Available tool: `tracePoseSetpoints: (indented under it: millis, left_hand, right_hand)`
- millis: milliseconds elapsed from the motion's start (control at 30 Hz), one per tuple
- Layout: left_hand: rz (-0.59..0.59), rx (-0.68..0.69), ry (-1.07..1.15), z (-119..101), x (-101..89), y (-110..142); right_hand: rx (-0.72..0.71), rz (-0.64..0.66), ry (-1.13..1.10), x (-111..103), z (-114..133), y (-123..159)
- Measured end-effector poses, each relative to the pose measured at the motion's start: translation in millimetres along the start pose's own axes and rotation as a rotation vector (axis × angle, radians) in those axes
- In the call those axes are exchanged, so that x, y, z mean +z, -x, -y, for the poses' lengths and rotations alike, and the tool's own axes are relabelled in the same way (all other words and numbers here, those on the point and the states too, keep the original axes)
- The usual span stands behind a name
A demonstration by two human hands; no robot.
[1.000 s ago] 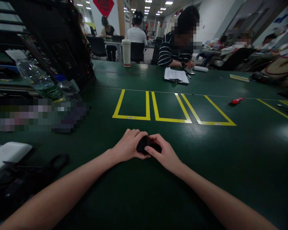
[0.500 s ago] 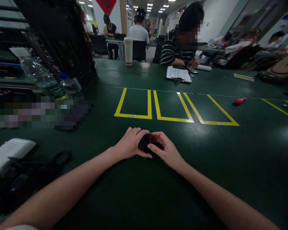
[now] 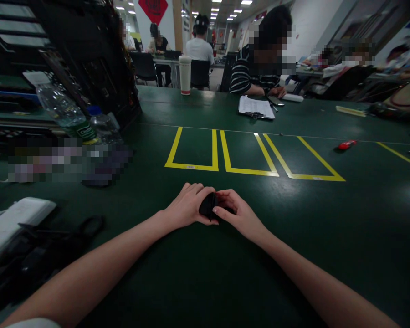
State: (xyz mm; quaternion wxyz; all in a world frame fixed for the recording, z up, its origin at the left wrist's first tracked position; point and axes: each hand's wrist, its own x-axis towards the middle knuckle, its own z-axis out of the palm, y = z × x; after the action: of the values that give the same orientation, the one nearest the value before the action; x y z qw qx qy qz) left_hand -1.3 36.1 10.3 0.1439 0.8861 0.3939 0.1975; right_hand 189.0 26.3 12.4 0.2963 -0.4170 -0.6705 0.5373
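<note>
A small black object [image 3: 209, 206] rests on the dark green table [image 3: 294, 237] between both my hands, low in the middle of the view. My left hand [image 3: 186, 205] is curled over its left side with the fingers closed on it. My right hand [image 3: 237, 212] grips its right side with thumb and fingers pinched. What the object is cannot be made out. Just beyond my hands lie three yellow taped rectangles [image 3: 249, 155] on the table.
Water bottles [image 3: 66, 114] and a black rack [image 3: 89, 59] stand at the left; a white pad [image 3: 15, 218] and black straps [image 3: 48, 250] lie near left. Across the table a seated person [image 3: 256, 68] writes by a clipboard [image 3: 256, 107]. A white cup [image 3: 185, 75] and a red item [image 3: 346, 145] also rest there.
Both hands stay closed on the black object with only slight finger shifts. The view has drifted a little, so the scene sits slightly further right.
</note>
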Motion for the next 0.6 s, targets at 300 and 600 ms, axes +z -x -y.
tracePoseSetpoints:
  millis: [300, 600]
  left_hand:
    - [0.001, -0.014, 0.001, -0.2, -1.9, -0.4]
    - [0.030, -0.020, 0.016, -2.3, -5.8, -1.0]
  right_hand:
    - [-0.040, 0.047, -0.087, 0.5, -1.2, 1.9]
    - [-0.021, 0.057, 0.004, 1.0, 2.4, 1.5]
